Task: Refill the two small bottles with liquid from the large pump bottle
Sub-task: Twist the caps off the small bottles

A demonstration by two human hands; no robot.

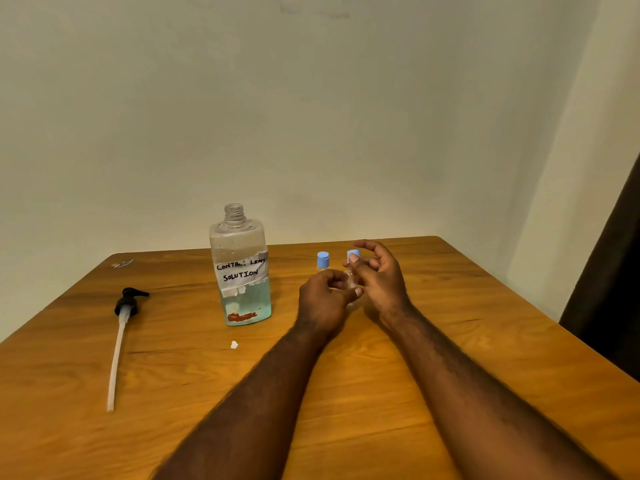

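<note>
The large clear bottle (241,268) stands upright on the wooden table (173,375), its neck uncapped, blue-green liquid filling its lower half and a taped label reading "contact lens solution". Its black pump head with a long white tube (119,336) lies flat to the left. Two small clear bottles with blue caps stand right of it. The left small bottle (322,260) stands free behind my left hand. My left hand (323,299) grips the body of the right small bottle (353,280). My right hand (379,275) pinches that bottle's blue cap (353,254) with thumb and fingers.
A small white scrap (234,345) lies on the table in front of the large bottle. A small wrapper-like thing (122,263) sits at the far left corner. The table meets pale walls at the back and right, with a dark curtain (609,289) at far right.
</note>
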